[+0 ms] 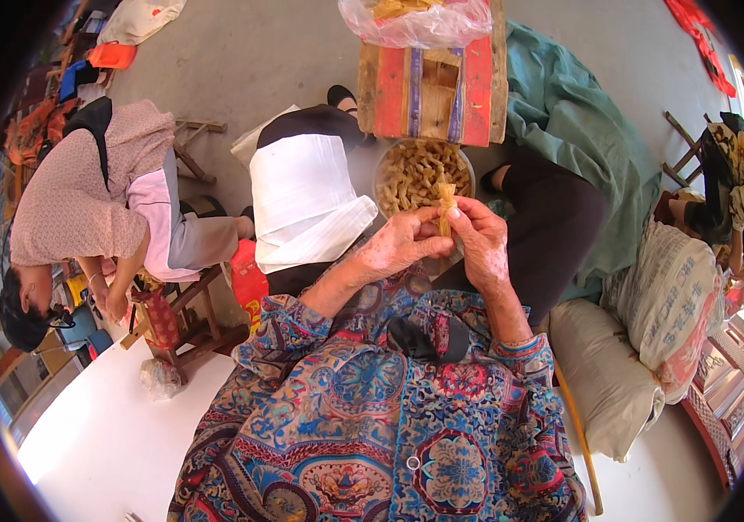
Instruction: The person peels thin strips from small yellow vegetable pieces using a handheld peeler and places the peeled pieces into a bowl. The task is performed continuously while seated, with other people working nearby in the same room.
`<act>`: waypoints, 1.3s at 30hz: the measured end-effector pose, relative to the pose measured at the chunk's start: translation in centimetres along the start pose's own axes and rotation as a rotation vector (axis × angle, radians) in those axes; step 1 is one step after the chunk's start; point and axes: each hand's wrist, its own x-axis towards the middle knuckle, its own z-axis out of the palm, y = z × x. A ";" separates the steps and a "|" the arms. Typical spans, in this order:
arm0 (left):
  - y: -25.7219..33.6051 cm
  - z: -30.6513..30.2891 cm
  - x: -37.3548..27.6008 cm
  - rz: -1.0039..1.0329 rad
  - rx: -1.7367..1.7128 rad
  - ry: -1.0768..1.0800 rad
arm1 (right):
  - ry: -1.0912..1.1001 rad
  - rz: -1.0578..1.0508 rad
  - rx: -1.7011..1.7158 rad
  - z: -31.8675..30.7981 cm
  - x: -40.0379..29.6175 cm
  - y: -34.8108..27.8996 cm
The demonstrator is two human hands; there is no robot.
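Observation:
Between my two hands, above my lap, stands a small knotted strip of yellowish, translucent material (447,201), upright, with a flared top end. My left hand (388,245) closes its fingers around the lower left side of the piece. On the other side, my right hand (484,240) pinches it between thumb and forefinger. Just beyond them, on the floor between my legs, a round basin (378,175) holds a heap of similar knotted pieces. A white cloth (300,196) covers my left thigh.
A red-painted wooden stool or crate (390,98) bears a plastic bag (372,26) of yellowish strips. At the left, a co-worker (78,202) bends over a wooden bench (199,303). Stuffed sacks (665,300) and a wooden stick (577,424) lie at the right, near green cloth (574,130).

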 end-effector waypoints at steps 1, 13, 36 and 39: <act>-0.3 0.1 -0.1 -0.055 -0.098 0.023 | 0.004 -0.004 0.030 0.1 -0.1 0.0; 4.6 -2.8 -0.3 0.065 0.561 0.074 | -0.016 -0.090 0.003 0.9 1.9 -3.2; 9.3 -7.9 7.5 0.407 0.482 0.370 | 0.105 -0.313 -0.136 1.2 10.8 -5.0; 9.6 -7.7 7.7 0.368 0.446 0.377 | 0.125 -0.308 -0.142 1.1 11.0 -4.9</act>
